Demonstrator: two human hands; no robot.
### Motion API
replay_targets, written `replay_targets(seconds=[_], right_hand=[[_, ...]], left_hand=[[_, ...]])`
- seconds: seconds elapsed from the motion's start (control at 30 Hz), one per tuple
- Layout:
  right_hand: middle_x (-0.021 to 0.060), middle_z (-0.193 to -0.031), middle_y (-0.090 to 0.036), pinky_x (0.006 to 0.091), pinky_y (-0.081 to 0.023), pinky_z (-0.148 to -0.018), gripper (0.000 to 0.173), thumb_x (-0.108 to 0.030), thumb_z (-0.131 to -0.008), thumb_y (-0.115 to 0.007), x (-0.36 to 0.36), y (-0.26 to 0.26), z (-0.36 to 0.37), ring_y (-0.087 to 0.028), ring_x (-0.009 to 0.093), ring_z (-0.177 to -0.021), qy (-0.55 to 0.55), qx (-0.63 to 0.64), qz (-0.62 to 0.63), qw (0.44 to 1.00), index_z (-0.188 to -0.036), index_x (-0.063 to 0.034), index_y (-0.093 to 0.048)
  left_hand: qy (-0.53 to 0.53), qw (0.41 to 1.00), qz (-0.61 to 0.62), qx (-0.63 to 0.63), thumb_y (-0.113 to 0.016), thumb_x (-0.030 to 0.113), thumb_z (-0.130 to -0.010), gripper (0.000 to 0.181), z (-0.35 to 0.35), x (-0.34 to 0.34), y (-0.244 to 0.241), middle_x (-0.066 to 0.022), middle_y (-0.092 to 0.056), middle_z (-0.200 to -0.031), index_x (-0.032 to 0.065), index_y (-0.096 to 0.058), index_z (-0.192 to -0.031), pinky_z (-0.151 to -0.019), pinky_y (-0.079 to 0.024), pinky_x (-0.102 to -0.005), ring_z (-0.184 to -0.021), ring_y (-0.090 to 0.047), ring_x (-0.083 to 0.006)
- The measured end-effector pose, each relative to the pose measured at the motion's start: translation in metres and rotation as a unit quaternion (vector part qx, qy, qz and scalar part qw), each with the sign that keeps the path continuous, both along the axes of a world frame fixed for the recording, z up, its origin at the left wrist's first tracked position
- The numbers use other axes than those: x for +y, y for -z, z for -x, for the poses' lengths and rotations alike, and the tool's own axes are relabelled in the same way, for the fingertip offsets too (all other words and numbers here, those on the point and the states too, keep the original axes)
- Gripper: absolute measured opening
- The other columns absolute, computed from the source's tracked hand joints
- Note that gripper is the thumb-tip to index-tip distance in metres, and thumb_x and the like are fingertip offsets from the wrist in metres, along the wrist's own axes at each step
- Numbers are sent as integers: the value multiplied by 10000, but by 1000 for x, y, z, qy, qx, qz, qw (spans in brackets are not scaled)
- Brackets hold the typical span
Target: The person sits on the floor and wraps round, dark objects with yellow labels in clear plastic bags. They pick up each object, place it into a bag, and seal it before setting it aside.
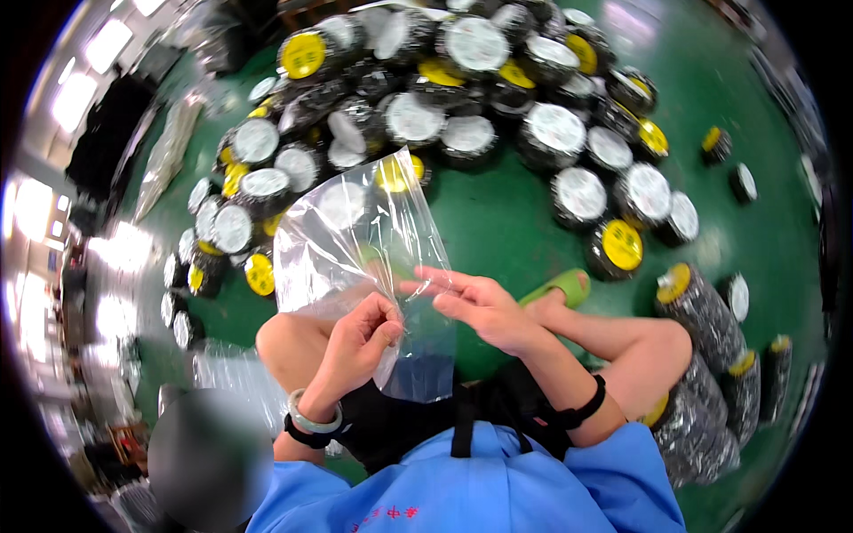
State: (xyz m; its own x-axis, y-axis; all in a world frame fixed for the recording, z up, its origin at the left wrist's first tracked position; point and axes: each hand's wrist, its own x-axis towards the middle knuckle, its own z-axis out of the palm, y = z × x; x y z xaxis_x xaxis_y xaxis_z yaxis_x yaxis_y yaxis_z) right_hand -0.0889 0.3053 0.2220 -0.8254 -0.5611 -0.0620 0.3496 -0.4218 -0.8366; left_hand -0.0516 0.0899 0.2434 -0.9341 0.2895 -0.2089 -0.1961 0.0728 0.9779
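Observation:
My left hand [363,340] pinches the gathered edge of a clear plastic bag [313,250], which stands up and spreads out above my lap. My right hand [483,310] is just right of it, palm toward the bag, fingers stretched out and slightly apart. Its fingertips are at the film and partly seen through it; whether they are inside the bag or behind it, I cannot tell. Through the clear film show the green floor, a round pack with a yellow label [400,174] and part of my leg.
Black film-wrapped rolls with white or yellow round end labels [553,128] lie heaped in an arc ahead. Longer wrapped rolls [703,316] are at my right. Clear plastic sheeting [233,380] lies at my left. My green sandal [563,288] rests on the green floor [496,220].

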Motion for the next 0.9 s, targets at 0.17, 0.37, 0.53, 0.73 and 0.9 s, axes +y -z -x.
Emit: replay_targets(seconds=[0.17,0.37,0.53,0.73,0.9], right_hand=[[50,-701,-629,234,-492,-601,191,-128,-838,-739,47,53,-36,-602,96,-639,186,-38,-148,971,-745,-17,-615],[22,-552,-559,274,-441,-483,380,-178,-794,-742,105,132,-25,-472,85,-483,230,152,-401,874,-536,-17,-514],[123,-902,-693,302,-570,-696,210,-160,-949,-534,196,159,11,-678,197,-757,346,-135,-213,904,-900,18,-634],[26,-950,-572,246,-444,-854,543,-463,-988,-491,98,119,-13,-520,88,-907,204,-54,-55,976,-1171,38,-589],[-37,-679,-498,242,-398,-617,331,-297,-880,-710,103,120,-10,-465,61,-667,292,-102,-111,945,-802,5,-601]], left_hand=[[-6,972,164,170,-523,54,-962,44,1,74,54,-6,-565,-898,53,-505,-921,-715,-438,-226,-815,-541,-76],[-101,952,-220,-186,-450,77,-997,133,22,116,97,-47,-585,-1019,47,-502,-1116,-785,-522,-252,-881,-581,-122],[-144,956,-197,-163,-468,119,-1009,225,52,104,82,-33,-589,-1020,32,-510,-1212,-719,-498,-214,-874,-574,-119],[-90,991,-96,-2,-547,157,-995,86,56,155,120,41,-549,-950,80,-541,-956,-778,-396,-196,-864,-471,-32],[-55,994,-77,-49,-542,148,-993,76,50,153,128,9,-580,-969,84,-522,-957,-794,-416,-219,-867,-505,-62]])
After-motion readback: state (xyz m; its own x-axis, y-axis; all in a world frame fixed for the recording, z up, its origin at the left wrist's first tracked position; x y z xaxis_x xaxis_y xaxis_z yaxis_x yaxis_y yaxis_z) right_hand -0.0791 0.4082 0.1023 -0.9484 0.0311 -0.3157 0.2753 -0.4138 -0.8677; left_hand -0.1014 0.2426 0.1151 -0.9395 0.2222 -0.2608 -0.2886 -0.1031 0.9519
